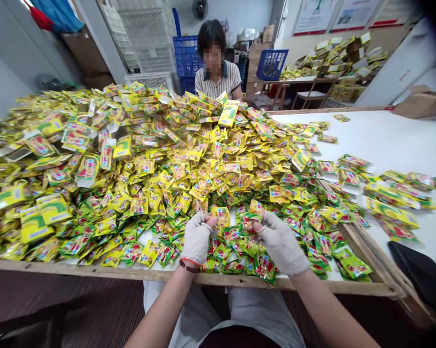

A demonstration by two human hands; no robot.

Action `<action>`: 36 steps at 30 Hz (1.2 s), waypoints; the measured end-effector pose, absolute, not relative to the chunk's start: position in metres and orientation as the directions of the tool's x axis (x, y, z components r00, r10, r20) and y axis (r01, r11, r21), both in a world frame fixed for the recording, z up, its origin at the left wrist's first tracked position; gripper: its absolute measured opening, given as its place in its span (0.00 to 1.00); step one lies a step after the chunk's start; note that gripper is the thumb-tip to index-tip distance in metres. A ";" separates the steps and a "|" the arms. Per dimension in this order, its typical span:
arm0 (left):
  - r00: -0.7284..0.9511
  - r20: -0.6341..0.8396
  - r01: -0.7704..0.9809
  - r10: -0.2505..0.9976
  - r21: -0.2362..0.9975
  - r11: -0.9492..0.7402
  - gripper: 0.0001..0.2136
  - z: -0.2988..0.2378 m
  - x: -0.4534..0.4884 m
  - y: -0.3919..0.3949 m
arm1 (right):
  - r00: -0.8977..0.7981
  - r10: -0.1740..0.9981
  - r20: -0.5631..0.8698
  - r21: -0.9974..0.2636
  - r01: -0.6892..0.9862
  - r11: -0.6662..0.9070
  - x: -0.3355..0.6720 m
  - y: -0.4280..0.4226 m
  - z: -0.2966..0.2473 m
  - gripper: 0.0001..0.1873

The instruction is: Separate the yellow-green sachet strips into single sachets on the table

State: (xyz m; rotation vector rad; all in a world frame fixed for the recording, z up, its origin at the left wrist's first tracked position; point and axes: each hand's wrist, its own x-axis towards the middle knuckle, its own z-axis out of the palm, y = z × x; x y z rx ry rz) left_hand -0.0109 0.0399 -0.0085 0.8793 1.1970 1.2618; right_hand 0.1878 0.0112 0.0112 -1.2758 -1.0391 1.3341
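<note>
My left hand point(199, 237), in a fingerless-tipped white glove, pinches a small yellow candy packet point(223, 217) between thumb and fingers. In the same kind of glove, my right hand point(281, 241) is closed on a green candy packet point(246, 224) with red pictures on it. Another yellow-orange packet point(255, 206) shows just behind the right fingertips; whether it is held too, I cannot tell. Between and below both hands lie loose green packets point(236, 249) along the wooden table edge. Beyond them rises a big heap of yellow packets point(218, 159).
Yellow boxes point(46, 212) lie on the heap's left side. A wooden strip point(363, 251) divides off the white tabletop point(395, 140), where more boxes and packets lie. A black phone-like object point(417, 270) rests at right. Across the table sits a person point(218, 77); crates point(149, 38) stand behind.
</note>
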 end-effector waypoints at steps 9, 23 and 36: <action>0.042 -0.216 -0.622 0.976 0.759 0.195 0.14 -0.006 0.014 0.016 | 0.105 0.994 -0.021 -0.994 0.108 -0.033 0.154 0.020 0.002 0.10; 0.150 -0.253 -0.490 0.956 0.820 0.294 0.16 0.005 0.009 0.024 | 0.018 0.978 0.206 -0.827 0.538 0.164 0.178 0.026 0.010 0.10; 0.024 -0.104 -0.239 0.994 0.965 0.107 0.17 -0.011 0.030 0.024 | -0.020 0.992 0.124 -0.927 0.355 0.123 0.173 0.027 0.006 0.11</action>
